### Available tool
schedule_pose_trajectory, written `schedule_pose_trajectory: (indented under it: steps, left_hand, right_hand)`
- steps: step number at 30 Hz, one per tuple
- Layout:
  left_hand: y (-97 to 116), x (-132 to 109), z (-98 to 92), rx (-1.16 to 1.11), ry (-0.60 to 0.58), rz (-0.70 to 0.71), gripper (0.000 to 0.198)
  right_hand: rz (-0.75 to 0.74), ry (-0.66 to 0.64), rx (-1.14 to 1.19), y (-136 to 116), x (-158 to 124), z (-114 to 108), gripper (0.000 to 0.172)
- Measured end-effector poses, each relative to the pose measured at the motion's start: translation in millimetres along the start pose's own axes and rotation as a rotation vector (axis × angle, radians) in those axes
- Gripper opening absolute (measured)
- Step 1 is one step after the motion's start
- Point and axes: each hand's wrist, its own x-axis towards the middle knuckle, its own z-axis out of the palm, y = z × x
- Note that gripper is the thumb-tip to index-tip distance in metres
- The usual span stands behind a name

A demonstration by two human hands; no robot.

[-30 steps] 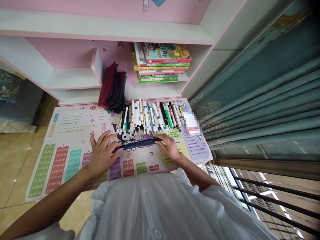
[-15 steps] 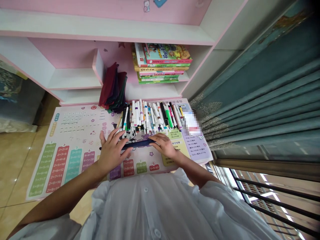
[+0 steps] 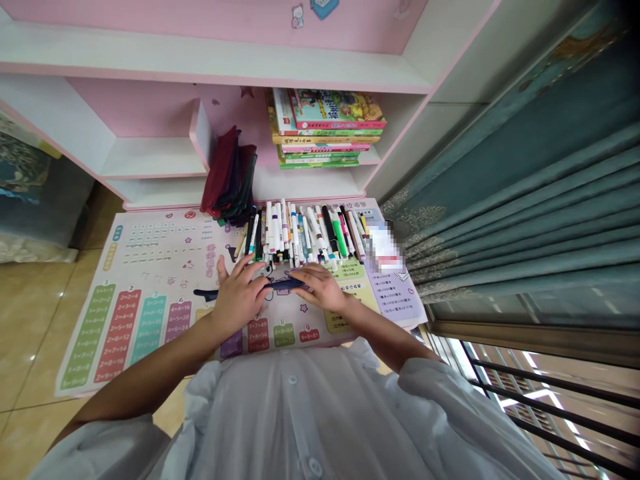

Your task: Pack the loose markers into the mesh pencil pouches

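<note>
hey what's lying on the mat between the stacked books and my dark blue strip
In the head view, many markers lie there, between the stacked books and the dark blue strip.

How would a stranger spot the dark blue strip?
Below the white shelf lies a printed mat bearing markers. On their near side, the left hand covers part of the dark blue strip; the right hand holds one end. It runs sideways, much longer than any marker beyond it.
</note>
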Motion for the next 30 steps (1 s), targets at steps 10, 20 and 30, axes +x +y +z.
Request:
schedule_pose_trajectory:
  steps: [10,20,30]
  left_hand:
    - [7,1,2.7,-0.037,-0.044,-0.021,0.016]
    - [10,4,5.0,-0.030,-0.070,-0.055,0.013]
    - [15,3,9.2,-0.086,-0.057,-0.103,0.014]
  right_hand:
    - [0.081,-0.001,-0.104,6,-20,8,0.036]
    - [0.083,0.130,-0.159,0,-12,5,0.023]
    - [0.125,0.115,-0.094,3,-17,7,0.020]
